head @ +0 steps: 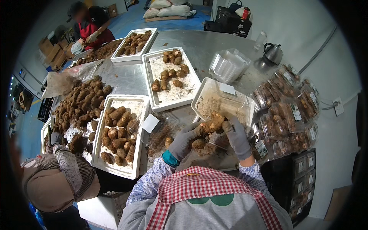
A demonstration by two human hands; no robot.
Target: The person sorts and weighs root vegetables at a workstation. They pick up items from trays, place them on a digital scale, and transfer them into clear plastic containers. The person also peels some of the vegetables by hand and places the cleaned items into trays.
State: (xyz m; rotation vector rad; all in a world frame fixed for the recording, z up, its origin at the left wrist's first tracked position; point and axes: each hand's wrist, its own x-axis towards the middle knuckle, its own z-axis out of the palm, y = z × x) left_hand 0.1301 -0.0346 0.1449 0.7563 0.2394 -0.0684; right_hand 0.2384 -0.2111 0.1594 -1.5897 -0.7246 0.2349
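Note:
My left hand [185, 141], in a grey work glove, grips brown taro corms [214, 123] from the left. From the other side my right hand [237, 138], gloved alike, has its fingers against the same corms; the exact grip is partly hidden. One more corm [198, 144] shows just under my left fingers. Beyond my hands lies a clear plastic tray [201, 99] with a white label and dirt in it. Brown peelings and fibres [161, 135] litter the metal table to the left of my hands.
White foam trays [138, 161] [152, 99] hold corms. A heap of taro [83, 100] lies at left, near a co-worker's gloved hand [56, 138]. Packed clamshell boxes [287, 115] pile up at right. Nested clear containers [228, 67] and a kettle [272, 54] stand farther back. Another person [93, 31] works beyond.

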